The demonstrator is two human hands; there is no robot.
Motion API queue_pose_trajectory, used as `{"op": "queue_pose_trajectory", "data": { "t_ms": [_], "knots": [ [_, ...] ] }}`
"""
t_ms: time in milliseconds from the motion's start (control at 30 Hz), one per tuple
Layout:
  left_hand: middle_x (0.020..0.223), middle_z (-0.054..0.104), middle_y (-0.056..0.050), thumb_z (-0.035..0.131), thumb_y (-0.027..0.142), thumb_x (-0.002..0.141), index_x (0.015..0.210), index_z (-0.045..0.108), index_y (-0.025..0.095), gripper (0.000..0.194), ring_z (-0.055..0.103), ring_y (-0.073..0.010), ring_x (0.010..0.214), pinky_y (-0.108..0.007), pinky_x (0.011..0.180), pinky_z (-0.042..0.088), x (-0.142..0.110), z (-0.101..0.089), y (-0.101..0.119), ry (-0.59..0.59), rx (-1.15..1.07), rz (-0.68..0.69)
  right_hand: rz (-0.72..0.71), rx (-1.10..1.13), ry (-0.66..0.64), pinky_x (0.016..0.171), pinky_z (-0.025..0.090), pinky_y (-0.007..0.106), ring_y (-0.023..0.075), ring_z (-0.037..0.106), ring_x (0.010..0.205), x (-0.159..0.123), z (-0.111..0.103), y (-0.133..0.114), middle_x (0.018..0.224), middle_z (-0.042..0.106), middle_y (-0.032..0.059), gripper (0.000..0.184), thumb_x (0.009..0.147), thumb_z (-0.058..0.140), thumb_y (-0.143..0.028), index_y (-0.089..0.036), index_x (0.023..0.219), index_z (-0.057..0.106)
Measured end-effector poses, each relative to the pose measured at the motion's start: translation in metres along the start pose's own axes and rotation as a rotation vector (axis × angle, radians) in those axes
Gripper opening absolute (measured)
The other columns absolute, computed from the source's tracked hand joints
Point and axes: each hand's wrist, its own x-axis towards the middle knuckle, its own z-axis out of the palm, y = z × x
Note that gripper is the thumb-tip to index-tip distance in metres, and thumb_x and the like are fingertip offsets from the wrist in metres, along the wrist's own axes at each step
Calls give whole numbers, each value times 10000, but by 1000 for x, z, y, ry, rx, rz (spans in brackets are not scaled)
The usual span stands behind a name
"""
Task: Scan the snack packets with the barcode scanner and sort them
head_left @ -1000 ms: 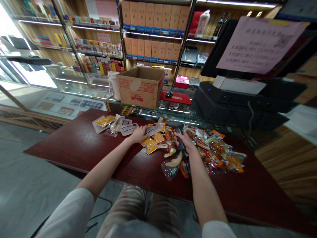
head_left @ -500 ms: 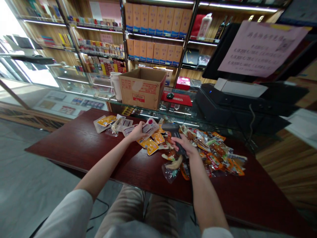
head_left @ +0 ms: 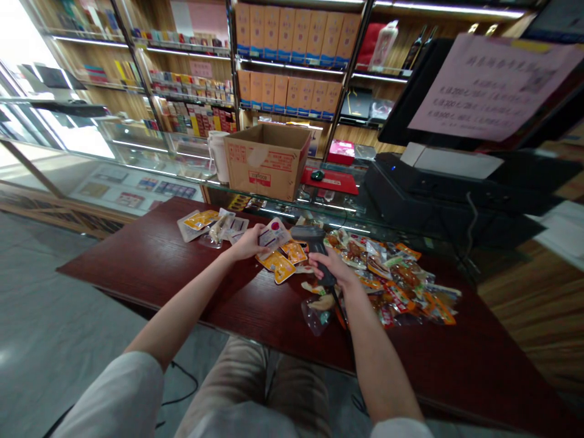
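My left hand (head_left: pixel 249 243) grips a pale snack packet (head_left: pixel 275 233) with a dark red round mark, holding it just above the table. Wrapped around the handle of a black barcode scanner (head_left: pixel 320 248) is my right hand (head_left: pixel 331 266); the scanner's head points left at the packet. Several orange-yellow packets (head_left: pixel 278 266) lie below the held one. To the left rests a small group of packets, one orange (head_left: pixel 201 219) on top of pale ones. A large heap of clear and orange snack packets (head_left: pixel 396 280) spreads to the right of my right hand.
An open cardboard box (head_left: pixel 267 165) stands on the glass counter (head_left: pixel 210 182) behind the dark red table (head_left: pixel 150 255). A red mouse pad (head_left: pixel 337 181) with a mouse lies beside it. At the right is a black register monitor (head_left: pixel 415 91) with a pink paper sheet.
The scanner in my right hand has shifted left, closer to the packet. My left hand still grips the packet, now turned slightly. The whole view has moved a little.
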Motion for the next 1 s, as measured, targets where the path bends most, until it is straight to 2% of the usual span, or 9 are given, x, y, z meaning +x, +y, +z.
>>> {"op": "queue_pose_trajectory", "data": {
  "t_ms": [133,233,333,433,533,700,800,867,1000],
  "knots": [
    [1192,636,-154,737,385,672,1288,511,156,696,588,-351,1137,-463,972,443,-3,-11,-9,3,242,-136,-24,18,9,368,350,202,49,392,358,-1,-3,0,551,493,-100,389,698,754,-425,-221,820,447],
    [1389,503,-265,672,421,744,1362,491,91,724,446,-444,1309,-549,1052,359,-8,-21,-14,127,477,-313,-49,32,29,367,361,197,47,395,354,-1,-8,2,546,494,-100,391,706,753,-424,-221,806,435],
    [1568,321,-234,574,295,823,1449,446,116,663,246,-395,1468,-553,1166,191,-14,-22,-16,235,598,-192,-61,37,50,363,349,191,49,402,354,0,-13,3,548,497,-99,392,709,756,-423,-220,825,442],
    [1590,355,-113,470,259,897,1410,526,249,517,212,-297,1504,-533,1207,55,-16,-14,-17,90,620,28,-51,39,57,364,342,189,51,403,358,-1,-15,2,564,507,-100,411,704,765,-420,-223,897,460],
    [1562,404,-131,438,343,938,1340,597,254,442,256,-322,1486,-594,1183,62,-14,-8,-22,-13,634,-36,-39,29,65,364,337,188,52,405,357,-2,-15,1,564,507,-101,431,695,766,-426,-224,931,466],
    [1533,419,-209,408,370,958,1334,597,186,459,268,-396,1465,-706,1120,47,-12,-14,-26,96,694,-246,-44,25,69,364,328,184,51,409,356,-2,-19,1,560,502,-103,430,702,756,-429,-222,947,470],
    [1557,389,-192,411,371,959,1386,549,188,484,252,-358,1481,-654,1155,-7,-14,-16,-16,156,654,-158,-37,28,80,358,312,182,50,410,352,-2,-22,1,557,503,-100,431,693,761,-431,-218,924,467],
    [1547,417,-159,443,406,944,1421,513,209,521,324,-305,1456,-540,1198,84,-16,-14,-7,41,522,-35,-34,16,102,359,320,187,52,416,351,-3,-23,-1,556,502,-99,429,685,766,-432,-217,897,462],
    [1484,510,-97,647,439,797,1424,510,285,660,456,-284,1362,-412,1144,276,-16,-5,10,-357,225,108,-35,16,125,364,331,194,52,417,353,-6,-21,-5,556,497,-100,435,671,778,-434,-219,862,452]
  ]
}}
